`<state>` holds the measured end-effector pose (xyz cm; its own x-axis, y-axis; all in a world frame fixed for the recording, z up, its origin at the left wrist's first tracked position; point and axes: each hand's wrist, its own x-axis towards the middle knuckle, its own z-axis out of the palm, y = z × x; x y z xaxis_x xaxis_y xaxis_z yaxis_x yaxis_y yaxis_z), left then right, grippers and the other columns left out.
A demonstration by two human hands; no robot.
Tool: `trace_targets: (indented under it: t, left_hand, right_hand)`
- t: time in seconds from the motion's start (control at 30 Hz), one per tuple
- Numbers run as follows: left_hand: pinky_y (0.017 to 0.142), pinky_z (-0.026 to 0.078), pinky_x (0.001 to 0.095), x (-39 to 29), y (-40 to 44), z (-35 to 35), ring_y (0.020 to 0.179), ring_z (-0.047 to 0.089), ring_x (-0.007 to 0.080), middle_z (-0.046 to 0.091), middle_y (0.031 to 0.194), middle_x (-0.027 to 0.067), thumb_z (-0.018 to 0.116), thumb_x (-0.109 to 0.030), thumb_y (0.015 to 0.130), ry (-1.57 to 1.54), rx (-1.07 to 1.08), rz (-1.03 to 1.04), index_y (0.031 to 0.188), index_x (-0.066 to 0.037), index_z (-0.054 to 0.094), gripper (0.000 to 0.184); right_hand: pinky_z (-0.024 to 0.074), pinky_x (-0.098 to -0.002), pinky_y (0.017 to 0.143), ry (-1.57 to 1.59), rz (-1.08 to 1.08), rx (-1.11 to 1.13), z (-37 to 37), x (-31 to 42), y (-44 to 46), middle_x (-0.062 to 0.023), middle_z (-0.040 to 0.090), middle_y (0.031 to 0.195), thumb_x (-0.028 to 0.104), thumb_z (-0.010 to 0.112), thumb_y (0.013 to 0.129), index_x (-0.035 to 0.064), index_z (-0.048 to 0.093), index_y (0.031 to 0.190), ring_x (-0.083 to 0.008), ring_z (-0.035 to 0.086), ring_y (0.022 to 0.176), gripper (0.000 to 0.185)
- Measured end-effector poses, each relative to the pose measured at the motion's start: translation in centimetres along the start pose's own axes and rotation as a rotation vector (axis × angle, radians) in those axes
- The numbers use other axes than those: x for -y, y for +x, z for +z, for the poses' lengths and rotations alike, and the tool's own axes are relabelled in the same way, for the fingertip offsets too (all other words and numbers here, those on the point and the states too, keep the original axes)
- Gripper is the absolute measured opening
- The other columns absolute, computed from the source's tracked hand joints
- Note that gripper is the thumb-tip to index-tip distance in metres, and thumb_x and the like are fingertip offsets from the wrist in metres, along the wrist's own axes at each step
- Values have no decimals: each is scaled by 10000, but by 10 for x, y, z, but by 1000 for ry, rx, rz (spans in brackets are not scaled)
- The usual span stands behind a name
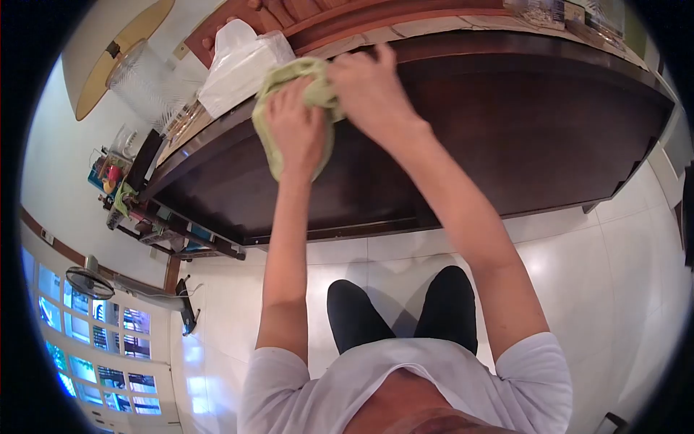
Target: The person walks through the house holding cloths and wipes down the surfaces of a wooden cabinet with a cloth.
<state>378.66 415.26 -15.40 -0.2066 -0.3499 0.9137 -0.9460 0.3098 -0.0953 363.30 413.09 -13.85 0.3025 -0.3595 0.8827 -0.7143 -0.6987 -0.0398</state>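
Observation:
A light green cloth [270, 137] hangs bunched over the front edge of a dark wooden cabinet [491, 137]. My left hand [293, 126] is closed on the cloth, with its folds showing around the fingers and below the wrist. Just to the right, my right hand [371, 92] has its fingers curled at the cloth's gathered right end and grips it; the fingertips are partly hidden. Close behind the cloth, a white plastic-wrapped package [242, 65] rests on the cabinet top.
A lamp with a patterned glass shade [148, 83] stands at the left. Beyond the cabinet's left end is a low shelf [173, 231] with assorted items. A carved reddish wooden panel [318, 22] rises behind. Glass containers [538, 13] sit at the far right. A fan [90, 281] is at lower left.

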Motion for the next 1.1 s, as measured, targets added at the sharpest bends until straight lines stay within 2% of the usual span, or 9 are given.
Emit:
trace_targets:
  t: [0.13, 0.27, 0.33, 0.43, 0.53, 0.6, 0.7, 0.93, 1.1]
  left_hand:
    - [880, 379, 417, -86, 40, 51, 959, 543, 290, 609, 1014, 108, 550, -163, 731, -198, 15, 114, 1052, -50, 600, 344]
    - [779, 434, 450, -203, 91, 99, 787, 594, 331, 635, 810, 136, 562, -204, 719, -370, 96, 233, 830, -32, 608, 209]
    - [759, 450, 443, -250, 102, 137, 783, 606, 311, 637, 794, 140, 580, -214, 718, -414, -97, 239, 808, -33, 612, 205]
    - [739, 469, 428, -262, 108, 145, 796, 619, 308, 642, 792, 151, 598, -218, 711, -499, 2, 236, 798, -31, 613, 207]
    - [749, 468, 467, -234, 100, 122, 830, 606, 369, 637, 840, 196, 571, -89, 707, -534, 187, 162, 837, -13, 627, 161]
    - [772, 465, 449, -203, 94, 102, 872, 600, 363, 639, 891, 183, 576, -57, 701, -329, 410, 64, 936, -33, 641, 245]
    - [856, 366, 393, -175, 71, 88, 1057, 526, 256, 599, 1083, 112, 569, -155, 746, -289, 72, 319, 1018, -14, 601, 308]
    - [869, 379, 397, -271, 100, 151, 984, 550, 271, 606, 1014, 125, 482, -130, 795, -303, 181, 241, 1041, -5, 575, 292]
    - [746, 437, 415, -352, 126, 202, 804, 595, 257, 617, 878, 126, 504, -146, 769, -328, 10, 327, 913, -20, 610, 218]
  right_hand:
    - [387, -456, 895, -149, 83, -96, -54, -91, -27, -83, 647, 892, 53, 523, 750, 62, 641, 872, -249, 602, 925, 170]
    - [431, -430, 888, -217, 270, -163, -132, -194, -61, -74, 642, 1048, 69, 513, 759, 84, 657, 1013, -265, 577, 1016, 292]
    - [461, -390, 874, -396, 401, -118, -163, -243, -80, -70, 630, 1091, 65, 509, 764, 86, 651, 1046, -276, 558, 1058, 316]
    - [454, -398, 889, -541, 419, -60, -168, -243, -79, -80, 625, 1100, 52, 483, 774, 65, 646, 1047, -282, 555, 1062, 318]
    - [341, -357, 1037, -117, 124, -311, -149, -160, -49, -186, 488, 1291, -95, 439, 720, 23, 492, 1259, -314, 448, 1219, 554]
    - [351, -369, 1011, 36, 57, -309, -116, -146, -47, -187, 536, 1208, -88, 452, 721, 8, 515, 1213, -328, 486, 1156, 505]
    - [334, -413, 994, 30, 75, -125, -114, -126, -59, -150, 551, 1149, 270, 535, 876, 30, 594, 1094, -329, 465, 1143, 329]
    - [410, -401, 900, -28, 53, -413, -137, -222, -91, -150, 619, 1046, 233, 519, 881, 9, 629, 983, -307, 557, 1013, 269]
    - [419, -365, 908, 29, 331, -474, -173, -288, -108, -158, 633, 1069, 202, 463, 909, -20, 629, 1017, -285, 575, 1024, 297]
